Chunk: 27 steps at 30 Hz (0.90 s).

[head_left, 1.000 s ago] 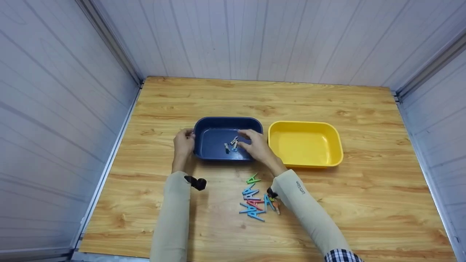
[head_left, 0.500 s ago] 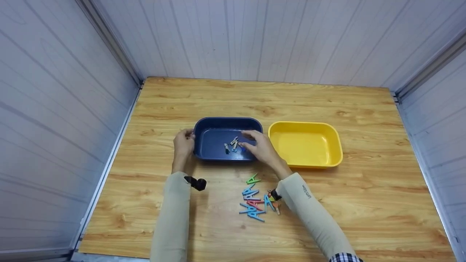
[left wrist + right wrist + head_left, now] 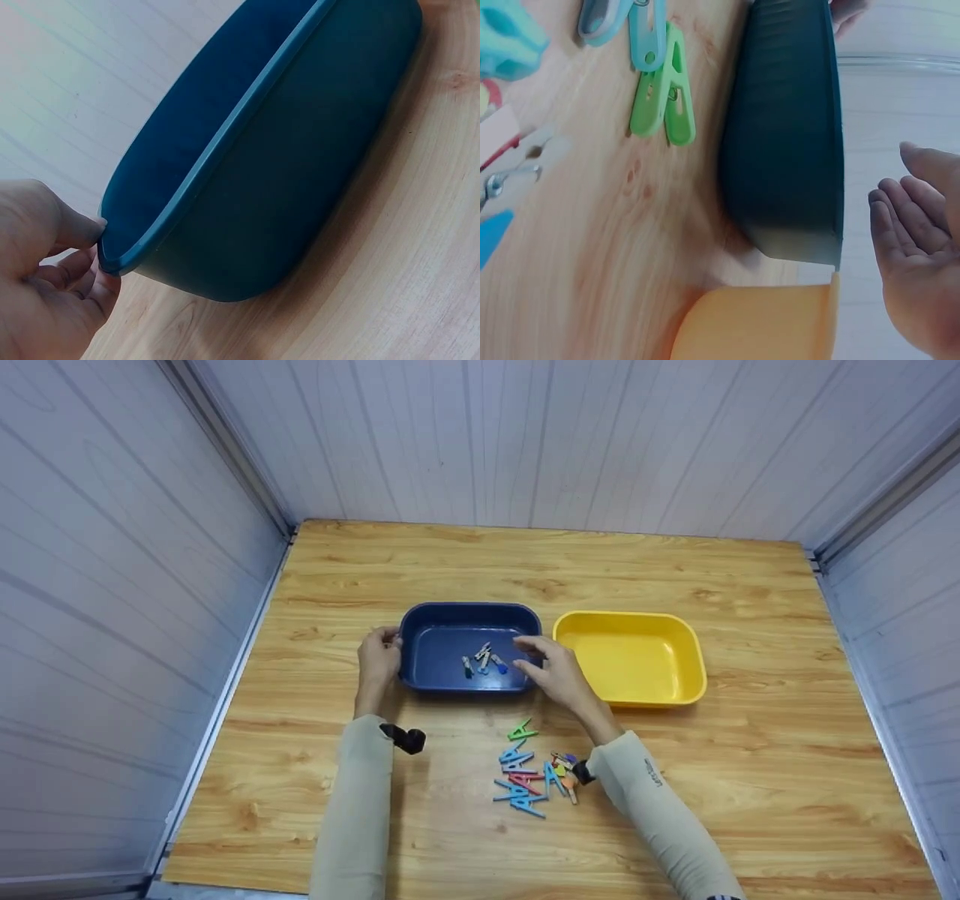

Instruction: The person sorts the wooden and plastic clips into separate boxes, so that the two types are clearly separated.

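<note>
My left hand (image 3: 379,660) pinches the left rim of a dark blue plastic basin (image 3: 439,641), thumb over the edge and fingers outside it in the left wrist view. Several small wooden clothespins (image 3: 484,657) lie on the basin floor, among them one with a blue end (image 3: 500,665). Over the basin's right rim hovers my right hand (image 3: 559,671), thumb and fingers spread apart with nothing between them. Below the basin, a green plastic clothespin (image 3: 520,731) rests on the table, leading a loose pile of blue clothespins (image 3: 528,805) and a red clothespin (image 3: 526,777).
Right of the blue basin stands a yellow basin (image 3: 630,702), partly overlapped by my right forearm. Small clothespins with coloured ends, one of them orange (image 3: 569,785), lie beside the plastic pile. White panel walls (image 3: 495,442) enclose the wooden table (image 3: 765,675).
My right hand has drawn back to the right, from over the small clothespins to the basin's right rim. The blue-ended clothespin now shows fully on the basin floor. My left hand stays put.
</note>
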Each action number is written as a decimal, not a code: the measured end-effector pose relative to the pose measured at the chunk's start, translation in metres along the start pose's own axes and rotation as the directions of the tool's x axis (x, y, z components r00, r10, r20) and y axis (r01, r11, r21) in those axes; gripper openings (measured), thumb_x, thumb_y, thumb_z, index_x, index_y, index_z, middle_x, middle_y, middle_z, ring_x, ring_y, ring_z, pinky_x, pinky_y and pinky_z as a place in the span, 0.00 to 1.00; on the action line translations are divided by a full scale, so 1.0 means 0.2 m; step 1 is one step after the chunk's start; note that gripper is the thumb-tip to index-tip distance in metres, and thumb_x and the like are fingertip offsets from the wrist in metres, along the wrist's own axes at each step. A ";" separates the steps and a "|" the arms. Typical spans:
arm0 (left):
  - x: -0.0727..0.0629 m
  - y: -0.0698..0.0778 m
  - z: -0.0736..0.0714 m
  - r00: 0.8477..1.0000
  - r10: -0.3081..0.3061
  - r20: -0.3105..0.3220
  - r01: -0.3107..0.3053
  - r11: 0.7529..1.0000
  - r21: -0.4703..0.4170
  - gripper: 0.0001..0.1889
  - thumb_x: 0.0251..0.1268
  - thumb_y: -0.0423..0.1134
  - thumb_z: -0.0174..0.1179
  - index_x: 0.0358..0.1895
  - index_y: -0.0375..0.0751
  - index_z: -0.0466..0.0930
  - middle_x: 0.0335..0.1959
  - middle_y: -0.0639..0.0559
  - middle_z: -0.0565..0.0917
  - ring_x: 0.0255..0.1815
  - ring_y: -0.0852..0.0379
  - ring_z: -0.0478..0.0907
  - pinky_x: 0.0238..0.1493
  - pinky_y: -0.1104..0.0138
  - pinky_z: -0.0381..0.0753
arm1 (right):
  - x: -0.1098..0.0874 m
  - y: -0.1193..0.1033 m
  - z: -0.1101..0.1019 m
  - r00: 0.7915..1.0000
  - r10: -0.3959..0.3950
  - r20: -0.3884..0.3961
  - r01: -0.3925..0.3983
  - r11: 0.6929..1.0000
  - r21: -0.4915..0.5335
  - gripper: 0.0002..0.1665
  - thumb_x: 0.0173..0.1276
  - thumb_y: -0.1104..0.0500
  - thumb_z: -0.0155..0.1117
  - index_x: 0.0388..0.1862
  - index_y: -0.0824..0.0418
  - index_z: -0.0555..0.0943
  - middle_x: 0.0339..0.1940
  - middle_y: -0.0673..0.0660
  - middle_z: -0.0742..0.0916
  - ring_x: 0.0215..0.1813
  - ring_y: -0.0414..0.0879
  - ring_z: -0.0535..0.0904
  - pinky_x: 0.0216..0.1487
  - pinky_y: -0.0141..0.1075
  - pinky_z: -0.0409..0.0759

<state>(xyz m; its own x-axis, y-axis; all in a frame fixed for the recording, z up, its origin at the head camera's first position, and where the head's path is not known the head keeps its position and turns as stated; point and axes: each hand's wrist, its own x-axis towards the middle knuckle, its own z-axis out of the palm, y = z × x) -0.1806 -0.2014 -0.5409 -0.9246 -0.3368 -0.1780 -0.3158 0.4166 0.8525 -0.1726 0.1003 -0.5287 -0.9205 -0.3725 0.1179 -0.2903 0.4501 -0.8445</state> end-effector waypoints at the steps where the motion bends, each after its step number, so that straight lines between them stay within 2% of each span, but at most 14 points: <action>1: 0.00 0.00 0.00 1.000 0.001 0.000 -0.001 1.000 0.000 0.15 0.70 0.29 0.49 0.56 0.31 0.77 0.49 0.39 0.80 0.50 0.48 0.76 0.54 0.61 0.76 | -0.01 0.00 -0.01 1.000 -0.004 -0.004 0.004 1.000 0.012 0.20 0.66 0.59 0.64 0.58 0.57 0.78 0.55 0.58 0.84 0.56 0.49 0.79 0.60 0.43 0.76; 7: 0.00 0.00 0.00 1.000 -0.002 -0.001 0.002 1.000 0.001 0.15 0.69 0.29 0.50 0.55 0.31 0.77 0.48 0.39 0.80 0.50 0.48 0.76 0.54 0.61 0.76 | -0.04 0.00 -0.06 0.999 -0.044 -0.030 0.046 0.997 0.065 0.20 0.65 0.59 0.65 0.56 0.60 0.79 0.52 0.61 0.84 0.53 0.56 0.80 0.57 0.48 0.78; 11: 0.01 0.00 0.00 1.000 -0.008 0.002 0.008 1.000 -0.002 0.15 0.69 0.29 0.50 0.55 0.31 0.77 0.49 0.39 0.80 0.50 0.48 0.76 0.54 0.60 0.76 | -0.07 0.01 -0.08 0.998 -0.046 -0.040 0.048 0.997 0.065 0.20 0.65 0.58 0.65 0.56 0.60 0.80 0.51 0.58 0.85 0.53 0.53 0.81 0.57 0.44 0.78; 20: 0.01 -0.01 0.00 1.000 -0.014 0.009 0.013 1.000 0.011 0.15 0.70 0.30 0.49 0.56 0.31 0.76 0.50 0.39 0.80 0.52 0.48 0.75 0.55 0.60 0.75 | -0.16 0.03 -0.08 0.998 -0.014 -0.059 0.019 0.996 0.089 0.19 0.63 0.60 0.67 0.54 0.58 0.81 0.51 0.60 0.85 0.53 0.51 0.81 0.59 0.43 0.77; 27: 0.01 -0.01 0.00 1.000 -0.015 0.003 0.015 1.000 -0.003 0.15 0.69 0.29 0.50 0.55 0.32 0.77 0.48 0.41 0.80 0.49 0.49 0.75 0.52 0.61 0.75 | -0.22 0.04 -0.05 0.996 -0.029 -0.087 0.036 0.997 0.072 0.19 0.61 0.67 0.67 0.53 0.66 0.80 0.49 0.65 0.85 0.52 0.55 0.81 0.57 0.47 0.78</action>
<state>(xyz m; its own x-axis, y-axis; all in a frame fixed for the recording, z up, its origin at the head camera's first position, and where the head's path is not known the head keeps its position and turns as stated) -0.1810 -0.2030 -0.5430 -0.9205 -0.3403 -0.1921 -0.3288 0.4088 0.8513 -0.1370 0.1297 -0.5358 -0.9308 -0.3139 0.1876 -0.3035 0.3771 -0.8750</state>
